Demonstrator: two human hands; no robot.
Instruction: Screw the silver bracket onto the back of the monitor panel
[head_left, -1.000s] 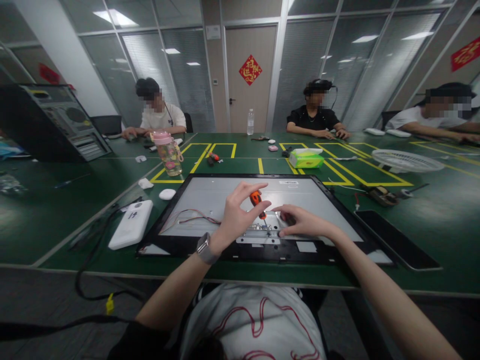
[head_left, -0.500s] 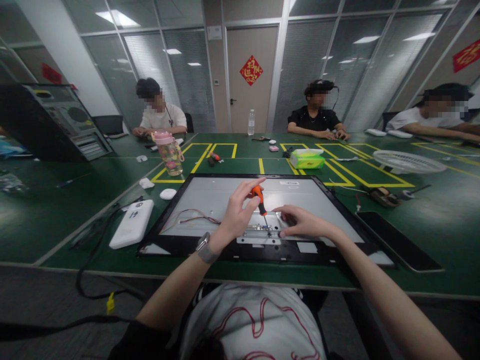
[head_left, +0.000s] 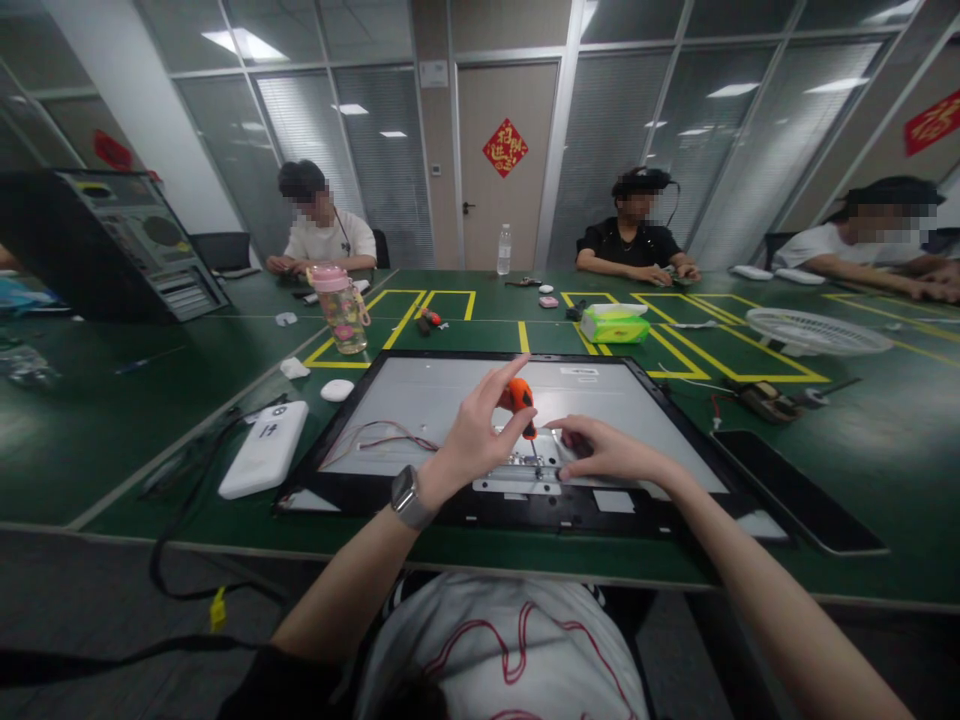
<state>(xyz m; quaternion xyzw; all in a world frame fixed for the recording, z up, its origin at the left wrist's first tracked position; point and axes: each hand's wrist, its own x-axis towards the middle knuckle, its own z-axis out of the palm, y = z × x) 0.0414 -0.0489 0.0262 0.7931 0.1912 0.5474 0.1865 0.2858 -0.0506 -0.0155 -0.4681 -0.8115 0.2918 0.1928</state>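
My left hand (head_left: 480, 420) is closed on an orange and black screwdriver (head_left: 522, 396), its index finger stretched out past the handle. The screwdriver tilts slightly, its tip down at a small metal bracket (head_left: 517, 486) on the back of a flat display panel (head_left: 405, 390). My right hand (head_left: 604, 450) lies low over the panel just right of the tip. Its thumb and index finger are spread apart, the thumb at the bracket's right end; the other fingers are partly hidden. Thin wires (head_left: 386, 432) run across the panel left of the bracket.
Left of the panel lie a white power bank (head_left: 264, 450) and a pink-lidded bottle (head_left: 341, 312). A black phone (head_left: 799, 490) is at the right. Beyond stand a green tissue pack (head_left: 615, 324) and a white fan grille (head_left: 817, 330). Several people sit across the green table (head_left: 675, 560).
My left hand has turned a little around the screwdriver handle, with its thumb shifted right. The tip stays at the bracket. My right hand has barely moved.
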